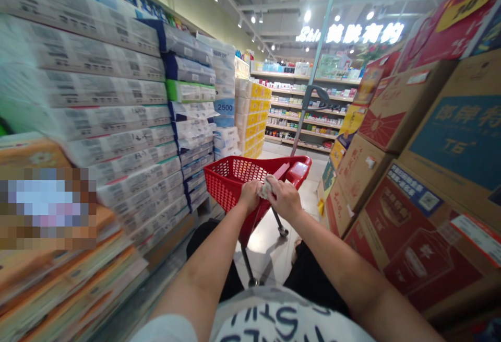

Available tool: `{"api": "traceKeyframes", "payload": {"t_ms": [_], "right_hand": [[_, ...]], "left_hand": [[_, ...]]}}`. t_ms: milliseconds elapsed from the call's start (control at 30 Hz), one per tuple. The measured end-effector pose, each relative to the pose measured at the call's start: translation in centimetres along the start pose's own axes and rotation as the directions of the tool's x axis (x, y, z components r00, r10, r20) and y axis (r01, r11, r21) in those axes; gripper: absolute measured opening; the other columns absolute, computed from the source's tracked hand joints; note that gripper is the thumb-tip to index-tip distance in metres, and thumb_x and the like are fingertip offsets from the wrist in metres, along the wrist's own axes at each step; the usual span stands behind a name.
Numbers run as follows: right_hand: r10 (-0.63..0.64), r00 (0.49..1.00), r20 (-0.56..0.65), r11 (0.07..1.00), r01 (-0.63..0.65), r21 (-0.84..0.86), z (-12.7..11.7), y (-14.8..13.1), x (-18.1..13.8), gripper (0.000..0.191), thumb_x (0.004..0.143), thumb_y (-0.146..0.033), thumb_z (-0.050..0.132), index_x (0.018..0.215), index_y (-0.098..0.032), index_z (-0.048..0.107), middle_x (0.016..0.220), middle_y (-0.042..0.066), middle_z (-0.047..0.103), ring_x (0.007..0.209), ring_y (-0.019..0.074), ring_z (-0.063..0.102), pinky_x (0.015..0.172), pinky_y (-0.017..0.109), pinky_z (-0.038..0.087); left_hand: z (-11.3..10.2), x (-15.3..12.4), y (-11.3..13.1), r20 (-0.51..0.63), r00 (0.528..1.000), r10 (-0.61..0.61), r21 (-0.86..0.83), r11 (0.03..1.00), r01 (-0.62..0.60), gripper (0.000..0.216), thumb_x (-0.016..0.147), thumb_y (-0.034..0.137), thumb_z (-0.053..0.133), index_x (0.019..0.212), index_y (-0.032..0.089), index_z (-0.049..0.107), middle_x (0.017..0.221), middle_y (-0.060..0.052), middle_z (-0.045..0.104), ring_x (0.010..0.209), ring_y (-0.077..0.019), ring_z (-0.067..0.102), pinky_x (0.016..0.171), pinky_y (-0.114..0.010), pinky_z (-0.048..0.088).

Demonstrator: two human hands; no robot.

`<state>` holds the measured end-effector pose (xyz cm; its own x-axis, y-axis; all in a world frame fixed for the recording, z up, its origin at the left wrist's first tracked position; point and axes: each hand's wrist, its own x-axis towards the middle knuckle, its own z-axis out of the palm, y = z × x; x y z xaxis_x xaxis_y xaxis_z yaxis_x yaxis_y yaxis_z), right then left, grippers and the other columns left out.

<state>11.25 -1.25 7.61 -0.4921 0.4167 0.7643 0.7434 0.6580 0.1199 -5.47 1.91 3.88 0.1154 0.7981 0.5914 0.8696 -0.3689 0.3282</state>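
- Head view, clock directions taken around the two hands with 12 toward the top: the person's left hand (250,196) and right hand (285,200) are close together over the near end of a red shopping cart (215,181).
- Right hand: fingers curled over a crumpled pale cloth (267,187), holding it in a narrow grip.
- Left hand: just to the 9 o'clock side of the cloth, fingers bent; I cannot tell whether they grip the cloth or the cart's edge.
- The cloth sits between the hands, at the cart's near edge. The cart's perforated basket spreads toward 10 o'clock, and a red panel (300,171) with a shiny face lies at 2 o'clock. Dark wheels (283,232) stand on the pale floor (268,250) below, near 5 and 6 o'clock.
- At 10 o'clock, a tall stack of white plastic-wrapped packs (113,91); at 8 to 9, orange packs (90,284), partly hidden by a pixelated patch.
- Near 12, yellow-and-white packs (252,115); at 1, stocked shelves (336,78) behind a slanting pole (318,60) with a grey looped part (319,94), and a lit sign (364,33) higher up.
- At 2 to 3 o'clock, stacked cardboard boxes (370,156).
- At 6 o'clock, the wearer's lettered shirt (282,321).
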Motion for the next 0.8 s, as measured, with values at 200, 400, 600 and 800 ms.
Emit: {"api": "traceKeyframes", "payload": {"t_ms": [200, 400, 600, 800], "right_hand": [[-0.160, 0.983, -0.092, 0.987, 0.162, 0.016, 0.4, 0.0, -2.0, 0.026, 0.089, -0.021, 0.052, 0.110, -0.029, 0.066, 0.122, 0.002, 0.062, 0.102, 0.0228, 0.051, 0.091, 0.040, 0.036], [-0.167, 0.984, -0.060, 0.986, 0.168, 0.013, -0.2, 0.1, -2.2, 0.022, 0.087, -0.021, 0.054, 0.103, -0.028, 0.067, 0.122, 0.002, 0.061, 0.105, 0.0239, 0.048, 0.094, 0.041, 0.035], [0.006, 1.000, -0.013, 0.998, -0.005, 0.056, -0.3, 0.3, -0.5, 0.034, 0.087, -0.022, 0.052, 0.120, -0.019, 0.059, 0.102, 0.007, 0.067, 0.087, 0.0201, 0.054, 0.082, 0.034, 0.039], [-0.148, 0.988, -0.051, 0.987, 0.152, 0.062, -0.2, 0.2, -2.4, 0.022, 0.088, -0.018, 0.051, 0.098, -0.027, 0.068, 0.126, 0.001, 0.060, 0.107, 0.0228, 0.047, 0.095, 0.041, 0.034]], "left_hand": [[0.1, -0.1, -0.2, 0.003, 1.000, 0.009, 0.021, 1.000, -0.009, 0.019, 0.088, 0.022, 0.046, 0.087, 0.016, 0.063, 0.091, -0.008, 0.067, 0.089, -0.0208, 0.060, 0.083, -0.032, 0.042], [0.2, 0.2, -0.1, 0.016, 1.000, -0.018, 0.082, 0.996, 0.017, 0.019, 0.089, 0.021, 0.044, 0.082, 0.017, 0.062, 0.089, -0.006, 0.066, 0.087, -0.0195, 0.060, 0.081, -0.031, 0.042], [0.0, 0.2, 0.3, 0.035, 0.999, -0.012, 0.078, 0.997, 0.009, 0.017, 0.087, 0.022, 0.047, 0.087, 0.016, 0.062, 0.090, -0.008, 0.066, 0.089, -0.0213, 0.060, 0.082, -0.032, 0.042], [0.0, 0.0, 0.3, -0.003, 1.000, -0.016, 0.033, 0.999, 0.016, 0.024, 0.091, 0.020, 0.039, 0.081, 0.017, 0.061, 0.086, -0.007, 0.066, 0.084, -0.0196, 0.060, 0.081, -0.032, 0.043]]}}
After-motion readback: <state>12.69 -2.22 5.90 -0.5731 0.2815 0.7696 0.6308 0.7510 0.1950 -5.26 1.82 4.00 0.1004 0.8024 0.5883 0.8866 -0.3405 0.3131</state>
